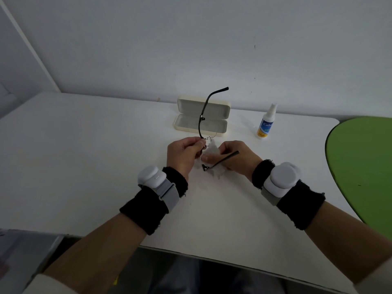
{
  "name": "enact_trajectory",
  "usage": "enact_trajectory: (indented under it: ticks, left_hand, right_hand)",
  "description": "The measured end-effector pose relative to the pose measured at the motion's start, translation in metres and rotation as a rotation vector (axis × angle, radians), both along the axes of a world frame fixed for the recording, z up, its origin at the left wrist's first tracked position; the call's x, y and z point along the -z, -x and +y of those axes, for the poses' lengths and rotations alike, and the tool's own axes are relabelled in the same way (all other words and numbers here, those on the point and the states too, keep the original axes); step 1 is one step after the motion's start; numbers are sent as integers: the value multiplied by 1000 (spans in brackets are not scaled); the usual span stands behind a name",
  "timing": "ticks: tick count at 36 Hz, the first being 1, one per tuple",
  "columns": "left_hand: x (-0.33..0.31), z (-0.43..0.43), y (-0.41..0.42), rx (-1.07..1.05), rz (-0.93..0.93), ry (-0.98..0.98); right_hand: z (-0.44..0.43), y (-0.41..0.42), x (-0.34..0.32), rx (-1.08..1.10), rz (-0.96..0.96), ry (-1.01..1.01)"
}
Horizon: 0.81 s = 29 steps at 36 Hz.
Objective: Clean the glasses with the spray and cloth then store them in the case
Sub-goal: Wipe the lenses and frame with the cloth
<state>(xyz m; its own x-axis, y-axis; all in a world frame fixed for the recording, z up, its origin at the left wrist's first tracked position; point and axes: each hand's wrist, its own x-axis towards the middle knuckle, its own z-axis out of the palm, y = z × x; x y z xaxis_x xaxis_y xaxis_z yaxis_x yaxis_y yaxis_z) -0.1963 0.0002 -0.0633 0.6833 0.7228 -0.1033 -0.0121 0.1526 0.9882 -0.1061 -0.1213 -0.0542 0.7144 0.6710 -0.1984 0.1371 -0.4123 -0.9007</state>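
Black-framed glasses [201,122] stand on edge above the white table [84,145], one temple pointing up and back, the other lying across my right hand. My left hand [184,154] pinches the frame near the bridge. My right hand [233,157] holds a white cloth [212,152] pinched around the lower lens, which the cloth hides. Just behind my hands, the cream case [220,112] lies open with nothing inside. A small white spray bottle [266,122] with a blue and yellow label stands upright to the right of the case.
A green rounded tabletop [360,162] adjoins the table at the right. A white wall runs close behind the case and the bottle. The table's front edge lies near my forearms.
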Motion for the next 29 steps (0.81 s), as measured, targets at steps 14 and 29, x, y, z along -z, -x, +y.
enact_trajectory:
  ticks: [14, 29]
  left_hand:
    - [-1, 6, 1, -6, -17, 6]
    - [-3, 15, 5, -34, -26, 11]
  right_hand:
    - [-9, -3, -6, -95, 78, 4]
    - [-23, -13, -1, -85, 21, -101]
